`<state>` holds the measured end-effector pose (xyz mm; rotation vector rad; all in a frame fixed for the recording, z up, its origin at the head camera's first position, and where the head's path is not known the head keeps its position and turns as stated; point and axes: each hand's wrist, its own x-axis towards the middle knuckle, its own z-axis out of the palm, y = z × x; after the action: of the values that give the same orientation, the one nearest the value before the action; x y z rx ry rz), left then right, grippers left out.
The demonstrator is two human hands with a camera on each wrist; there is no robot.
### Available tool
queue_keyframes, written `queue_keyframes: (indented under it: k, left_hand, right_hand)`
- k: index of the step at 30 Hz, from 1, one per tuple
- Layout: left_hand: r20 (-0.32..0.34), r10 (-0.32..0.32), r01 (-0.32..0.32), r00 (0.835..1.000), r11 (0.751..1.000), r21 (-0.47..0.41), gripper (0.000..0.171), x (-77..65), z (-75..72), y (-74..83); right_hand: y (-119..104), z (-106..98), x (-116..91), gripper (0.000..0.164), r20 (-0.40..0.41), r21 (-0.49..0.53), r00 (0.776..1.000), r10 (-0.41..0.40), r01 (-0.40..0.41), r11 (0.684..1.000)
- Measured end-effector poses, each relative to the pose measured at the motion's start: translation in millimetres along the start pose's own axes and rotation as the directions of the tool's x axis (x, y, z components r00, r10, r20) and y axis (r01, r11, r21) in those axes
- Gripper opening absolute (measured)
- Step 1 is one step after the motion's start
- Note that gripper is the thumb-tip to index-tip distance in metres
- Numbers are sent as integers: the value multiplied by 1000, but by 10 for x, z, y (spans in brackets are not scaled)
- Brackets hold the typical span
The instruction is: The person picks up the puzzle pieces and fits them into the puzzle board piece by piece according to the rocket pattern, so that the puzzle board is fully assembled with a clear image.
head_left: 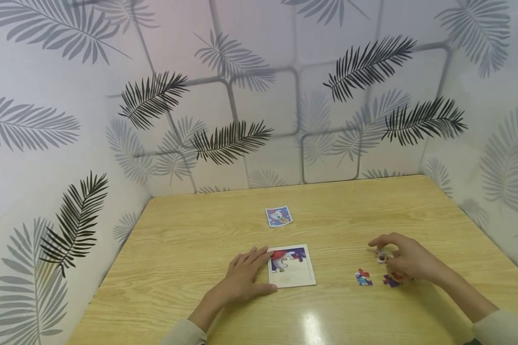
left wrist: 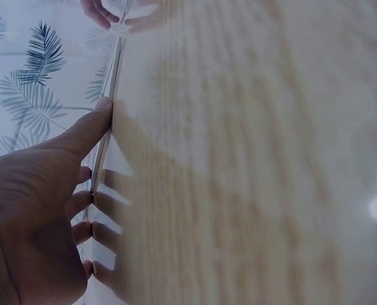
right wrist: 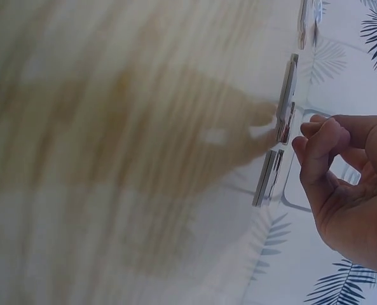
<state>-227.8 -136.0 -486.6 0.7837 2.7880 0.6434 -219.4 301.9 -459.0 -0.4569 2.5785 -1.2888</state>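
Note:
A square puzzle board with a white rim lies on the table, part of its picture filled in. My left hand rests along its left side, fingers spread at the upper edge and thumb at the lower left corner. In the left wrist view, the thumb touches the board's edge. Over at the right, my right hand hovers with bent fingers above loose puzzle pieces. A white piece with a dark spot shows between its thumb and forefinger. A purple and red piece lies partly under the hand.
A blue and red puzzle piece lies between the board and my right hand. Behind the board sits a small picture card of a white animal. The wooden table meets a leaf-patterned wall at the back.

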Motion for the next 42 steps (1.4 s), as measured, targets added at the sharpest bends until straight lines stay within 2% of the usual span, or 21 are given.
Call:
queue_keyframes:
  k: [9, 16, 20, 24, 28, 37, 42]
  left_hand:
    - [13, -14, 14, 1000, 1000, 4, 87, 8, -1, 8]
    - [9, -6, 6, 1000, 1000, -5, 86, -8, -17, 24]
    - [6, -2, 2, 1000, 1000, -18, 86, -11, -13, 25]
    - [10, -6, 6, 1000, 1000, -15, 86, -7, -7, 24]
    - [9, -7, 7, 1000, 1000, 0, 86, -1, -1, 18]
    - [11, -1, 2, 1000, 1000, -16, 86, -13, -23, 30]
    - [9, 5, -5, 1000, 1000, -6, 85, -17, -14, 33]
  right_hand:
    - [61, -11, 7, 53, -12, -58, 999, -33, 32, 998]
    - [51, 61, 38, 43, -79, -234, 986, -144, 122, 964]
    - [58, 69, 55, 38, -85, -277, 988, -131, 103, 955]
    - [59, 65, 85, 33, -76, -286, 991, -109, 83, 955]
    - [38, 66, 112, 29, -75, -292, 990, -123, 96, 952]
    - [-66, 113, 151, 29, -93, -231, 989, -116, 92, 968]
    - [-155, 147, 210, 30, -92, -213, 981, -170, 147, 966]
